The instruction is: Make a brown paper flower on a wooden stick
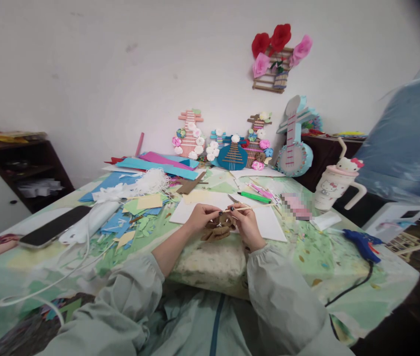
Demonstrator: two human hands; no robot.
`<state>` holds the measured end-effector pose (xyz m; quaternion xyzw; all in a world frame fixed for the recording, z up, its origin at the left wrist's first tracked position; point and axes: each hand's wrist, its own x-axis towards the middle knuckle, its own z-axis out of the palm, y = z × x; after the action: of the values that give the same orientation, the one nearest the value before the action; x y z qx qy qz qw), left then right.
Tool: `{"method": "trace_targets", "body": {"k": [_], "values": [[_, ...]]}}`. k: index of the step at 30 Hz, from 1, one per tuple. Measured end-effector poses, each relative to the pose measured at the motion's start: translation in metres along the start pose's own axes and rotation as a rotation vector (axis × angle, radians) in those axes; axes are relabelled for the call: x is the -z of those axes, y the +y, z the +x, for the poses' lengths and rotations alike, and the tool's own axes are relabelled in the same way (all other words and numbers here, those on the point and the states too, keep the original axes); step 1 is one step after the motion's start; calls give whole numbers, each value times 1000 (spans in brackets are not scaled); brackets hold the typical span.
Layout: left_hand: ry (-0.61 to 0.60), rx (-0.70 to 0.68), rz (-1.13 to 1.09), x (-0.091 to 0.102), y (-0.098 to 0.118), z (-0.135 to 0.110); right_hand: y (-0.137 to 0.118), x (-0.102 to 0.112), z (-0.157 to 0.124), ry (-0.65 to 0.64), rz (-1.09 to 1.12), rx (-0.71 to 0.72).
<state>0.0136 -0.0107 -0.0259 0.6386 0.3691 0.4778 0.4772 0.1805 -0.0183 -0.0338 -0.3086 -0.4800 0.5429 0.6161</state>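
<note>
Both my hands meet near the front edge of the table, over a brown crumpled paper piece (217, 231) with a ring-like shape. My left hand (203, 217) pinches the paper's upper left edge. In my right hand (246, 225), a thin pale stick (249, 208) is held between thumb and fingers, its left tip close to my left fingertips. The right fingers also lie beside the brown paper; whether they grip it I cannot tell. White paper sheets (272, 225) lie under and behind my hands. A pair of scissors (233, 199) seems to lie just beyond my right hand, partly hidden.
Blue and green paper scraps (139, 222), a power strip (100, 217) and a phone (56, 226) lie left. A green marker (254, 197), a pink cup (336, 185) and a blue glue gun (363, 244) with a cord stand or lie right. Paper instruments (233, 154) line the wall.
</note>
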Motion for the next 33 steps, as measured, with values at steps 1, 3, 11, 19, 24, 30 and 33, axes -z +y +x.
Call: {"method": "trace_targets", "body": {"k": [1, 3, 11, 19, 24, 30, 33], "values": [[9, -5, 13, 0, 0, 0, 1, 0, 0, 4, -3, -17], [24, -17, 47, 0, 1, -1, 2, 1, 1, 8, -5, -42], [34, 0, 22, 0, 1, 0, -3, -1, -1, 11, 30, -49], [28, 31, -16, 0, 2, 0, -3, -1, -1, 15, 40, -50], [40, -28, -27, 0, -2, 1, 0, -1, 1, 34, 48, -27], [45, -54, -79, -1, -1, 1, -1, -1, -1, 23, 53, -26], [59, -29, -60, -1, -1, 1, -1, 0, -1, 23, 50, -21]]}}
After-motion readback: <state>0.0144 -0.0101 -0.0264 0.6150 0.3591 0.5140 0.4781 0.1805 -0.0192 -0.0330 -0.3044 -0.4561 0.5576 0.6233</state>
